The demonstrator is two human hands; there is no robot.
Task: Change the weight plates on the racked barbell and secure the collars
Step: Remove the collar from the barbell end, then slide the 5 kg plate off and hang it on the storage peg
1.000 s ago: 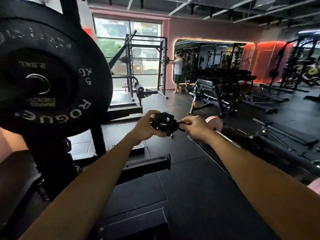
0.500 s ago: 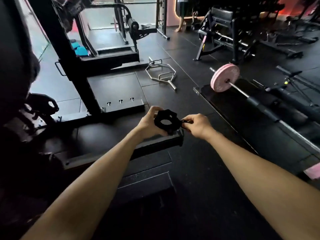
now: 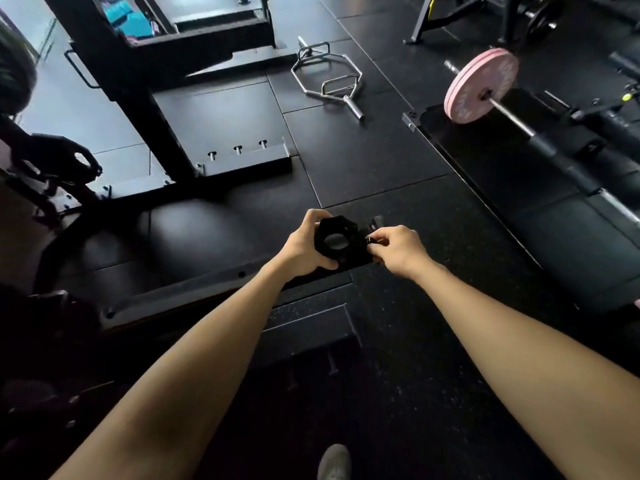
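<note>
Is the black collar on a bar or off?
Off. The black ring-shaped collar is held by both hands, left hand and right hand, floor visible through its empty bore.

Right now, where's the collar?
Head view, centre: the black collar is held in the air between both hands, the left hand gripping its ring and the right hand pinching its latch, above the dark floor mat.

Both forearms are bare, no sleeves, watch or rings showing; 1 pale grey shoe toe (image 3: 334, 460) pokes out below.
</note>
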